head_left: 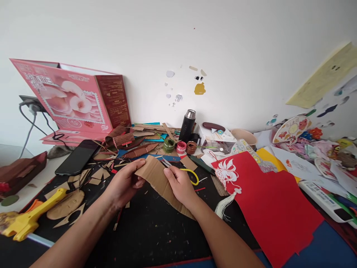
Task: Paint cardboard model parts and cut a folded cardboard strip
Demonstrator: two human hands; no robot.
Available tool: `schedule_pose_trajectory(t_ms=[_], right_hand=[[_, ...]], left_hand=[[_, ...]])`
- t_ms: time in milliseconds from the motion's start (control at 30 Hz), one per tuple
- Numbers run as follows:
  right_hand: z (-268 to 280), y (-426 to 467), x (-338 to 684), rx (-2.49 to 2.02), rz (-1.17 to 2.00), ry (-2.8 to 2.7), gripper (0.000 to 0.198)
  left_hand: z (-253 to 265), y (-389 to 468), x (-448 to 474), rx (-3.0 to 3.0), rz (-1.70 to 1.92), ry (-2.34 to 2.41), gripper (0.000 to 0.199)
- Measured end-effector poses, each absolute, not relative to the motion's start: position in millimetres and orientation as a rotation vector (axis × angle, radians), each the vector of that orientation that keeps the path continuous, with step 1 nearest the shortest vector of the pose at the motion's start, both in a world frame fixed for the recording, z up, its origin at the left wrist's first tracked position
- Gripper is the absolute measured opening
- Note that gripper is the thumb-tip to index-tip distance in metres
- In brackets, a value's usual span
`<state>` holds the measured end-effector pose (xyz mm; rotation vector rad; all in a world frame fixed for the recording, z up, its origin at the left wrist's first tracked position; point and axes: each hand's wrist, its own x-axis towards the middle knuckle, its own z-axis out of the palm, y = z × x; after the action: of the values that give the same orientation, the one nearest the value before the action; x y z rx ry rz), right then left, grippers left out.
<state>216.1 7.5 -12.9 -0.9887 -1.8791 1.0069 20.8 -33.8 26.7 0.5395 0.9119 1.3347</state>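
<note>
A curved strip of brown cardboard (158, 178) is held up over the black table mat (161, 238). My left hand (125, 182) pinches its upper left end between thumb and fingers. Along the strip's right side, my right hand (178, 184) grips with the thumb on the face and the other fingers mostly hidden. Scissors with a yellow handle (193, 176) show just beyond my right hand, their blades poking out past the thumb. Whether those scissors touch my right hand, I cannot tell.
Paint jars, one green (169, 146), and a black flask (187, 125) stand at the back. Left are a phone (78, 157), cardboard scraps (99, 174), a yellow glue gun (36, 216) and a pink box (75, 100). Red paper (270, 201) covers the right side.
</note>
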Motion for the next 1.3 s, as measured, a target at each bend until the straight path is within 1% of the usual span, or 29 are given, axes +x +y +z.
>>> schedule_pose_trajectory(t_ms=[100,233,333,533,733,833,967,1033,1200,1300], right_hand=[[-13.2,8.6,218.6,-1.018,1.002,-1.888,0.047],[-13.4,8.2,219.8,-1.012,1.000,-1.911,0.047],[-13.9,8.4,219.5,-1.003,1.020,-1.914,0.048],[-15.2,10.0,217.5,-1.000,1.040,-1.900,0.051],[-17.0,7.2,211.1,-1.001,1.076,-1.869,0.052],[-17.6,6.8,210.3,-0.985,1.091,-1.870,0.054],[-17.0,8.1,215.0,-0.989,1.074,-1.923,0.053],[-16.7,8.9,217.6,-0.996,1.065,-1.940,0.052],[-16.6,9.6,219.5,-0.999,1.043,-1.989,0.050],[-16.1,8.5,218.9,-0.987,1.036,-2.001,0.049]], left_hand=[[24.5,-31.0,15.4,0.607,1.298,0.986,0.048],[25.4,-29.6,12.0,0.621,1.276,0.998,0.050],[26.5,-29.4,12.9,0.567,1.315,0.970,0.045],[26.6,-29.8,21.0,0.424,1.377,0.858,0.028],[33.7,-34.5,31.2,0.224,1.425,0.764,0.021],[36.2,-35.5,30.8,0.237,1.425,0.781,0.019],[33.5,-32.8,21.5,0.415,1.324,0.885,0.024],[30.8,-31.5,16.1,0.479,1.293,0.967,0.030],[28.2,-31.9,11.1,0.589,1.344,1.093,0.046],[29.6,-31.9,11.4,0.589,1.368,1.153,0.049]])
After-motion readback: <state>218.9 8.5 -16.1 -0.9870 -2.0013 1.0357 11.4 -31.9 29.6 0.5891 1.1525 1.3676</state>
